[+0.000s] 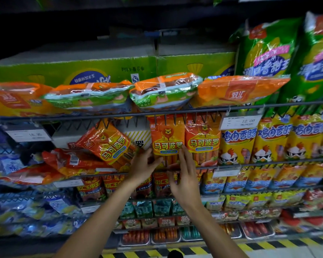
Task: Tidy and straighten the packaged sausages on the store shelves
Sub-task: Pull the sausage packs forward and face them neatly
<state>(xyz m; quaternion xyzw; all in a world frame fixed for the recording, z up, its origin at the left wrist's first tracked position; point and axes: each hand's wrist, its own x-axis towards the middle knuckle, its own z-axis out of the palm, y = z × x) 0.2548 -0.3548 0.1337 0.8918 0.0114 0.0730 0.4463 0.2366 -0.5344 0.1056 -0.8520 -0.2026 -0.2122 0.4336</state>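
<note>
Both hands are on one upright orange lion pack (167, 144): the left hand (145, 167) has its fingers spread against the pack's lower left edge, and the right hand (185, 175) lays nearly straight fingers, close together, along its right edge. That pack and its neighbour (202, 144), just beyond the right fingertips, look squared. The tilted pack (108, 146) and the toppled red packs (73, 162) past the left fingers still need straightening. Whether either thumb grips behind the pack is hidden, and the blue packs (26, 207) far left are blurred.

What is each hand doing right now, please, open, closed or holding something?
Left hand: open, straight fingers touching the left edge of the upright orange lion pack.
Right hand: open, straight fingers against the same pack's right edge.
</note>
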